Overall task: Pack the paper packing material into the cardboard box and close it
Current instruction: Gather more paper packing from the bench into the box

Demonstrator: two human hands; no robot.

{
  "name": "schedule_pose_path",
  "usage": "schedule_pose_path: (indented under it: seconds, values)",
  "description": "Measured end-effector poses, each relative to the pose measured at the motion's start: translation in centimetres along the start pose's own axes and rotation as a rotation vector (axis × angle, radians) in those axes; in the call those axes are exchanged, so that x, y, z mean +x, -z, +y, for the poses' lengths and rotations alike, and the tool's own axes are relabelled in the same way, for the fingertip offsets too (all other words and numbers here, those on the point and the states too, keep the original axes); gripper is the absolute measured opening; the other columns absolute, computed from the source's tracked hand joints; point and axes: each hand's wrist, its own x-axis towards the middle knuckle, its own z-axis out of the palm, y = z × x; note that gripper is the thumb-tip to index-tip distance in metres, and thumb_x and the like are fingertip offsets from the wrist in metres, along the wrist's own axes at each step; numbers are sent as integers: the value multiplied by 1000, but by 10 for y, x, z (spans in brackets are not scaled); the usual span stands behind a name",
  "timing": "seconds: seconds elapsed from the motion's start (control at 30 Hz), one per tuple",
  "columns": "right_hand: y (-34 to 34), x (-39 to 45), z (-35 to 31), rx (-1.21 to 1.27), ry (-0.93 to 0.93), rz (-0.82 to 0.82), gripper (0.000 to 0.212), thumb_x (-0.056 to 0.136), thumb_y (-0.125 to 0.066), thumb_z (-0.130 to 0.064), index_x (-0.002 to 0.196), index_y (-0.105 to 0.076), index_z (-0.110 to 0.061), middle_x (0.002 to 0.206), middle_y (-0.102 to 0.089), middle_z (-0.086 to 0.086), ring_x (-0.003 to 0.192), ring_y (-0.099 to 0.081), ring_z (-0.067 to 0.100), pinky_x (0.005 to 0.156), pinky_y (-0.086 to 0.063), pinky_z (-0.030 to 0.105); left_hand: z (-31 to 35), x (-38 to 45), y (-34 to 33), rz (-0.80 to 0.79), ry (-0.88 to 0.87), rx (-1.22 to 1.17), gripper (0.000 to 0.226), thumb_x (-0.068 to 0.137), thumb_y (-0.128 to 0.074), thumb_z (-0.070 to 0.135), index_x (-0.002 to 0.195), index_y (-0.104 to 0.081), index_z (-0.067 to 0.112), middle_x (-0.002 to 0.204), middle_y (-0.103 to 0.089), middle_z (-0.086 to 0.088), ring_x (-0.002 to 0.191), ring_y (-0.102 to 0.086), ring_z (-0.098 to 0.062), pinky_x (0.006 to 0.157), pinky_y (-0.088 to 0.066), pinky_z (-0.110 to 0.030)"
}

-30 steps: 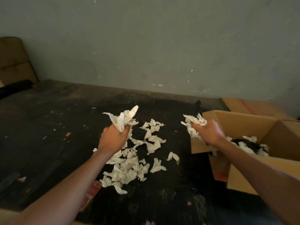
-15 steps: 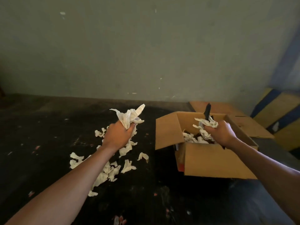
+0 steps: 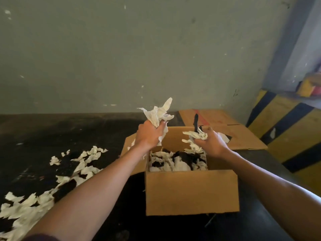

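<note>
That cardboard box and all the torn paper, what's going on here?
A person is filling the cardboard box with crumpled paper. The left hand grips one bunch of paper and the right hand grips another bunch, both held above the open box. Some paper already lies inside, mixed with something dark. Many loose scraps lie on the dark surface to the left, and the flaps are open.

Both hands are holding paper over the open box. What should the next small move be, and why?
Probably open both grips and drop the paper in. The left hand and right hand each clutch a wad above the open cardboard box, which already holds paper, while loose scraps remain on the dark surface.
</note>
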Motion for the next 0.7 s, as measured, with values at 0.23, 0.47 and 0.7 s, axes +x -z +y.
schedule_pose_path:
  seconds: [0.23,0.47,0.7]
  values:
    - [-38,72,80,-7,-29,-235,23,86,-66,-42,78,-64,-21,76,-67,-4,69,-62,13,54,-46,25,-6,29,-110,-21,322,-179,22,96,-54,46,88,-59,27,82,-61,12,83,-60,-11,75,-42,-25]
    - [-43,104,120,-21,74,-613,48,83,-74,-39,125,-58,-23,120,-63,-10,110,-58,11,84,-44,23,-41,33,-151,-671,382,-59,86,78,-68,64,148,-35,28,147,-47,5,135,-44,-21,111,-36,-39]
    - [-37,127,132,90,-75,-583,61,83,-72,-40,137,-44,-30,136,-45,0,117,-53,23,92,-52,41,-38,54,-148,-796,467,100,81,90,-48,66,156,-19,29,161,-24,-2,145,-29,-23,95,-29,-28]
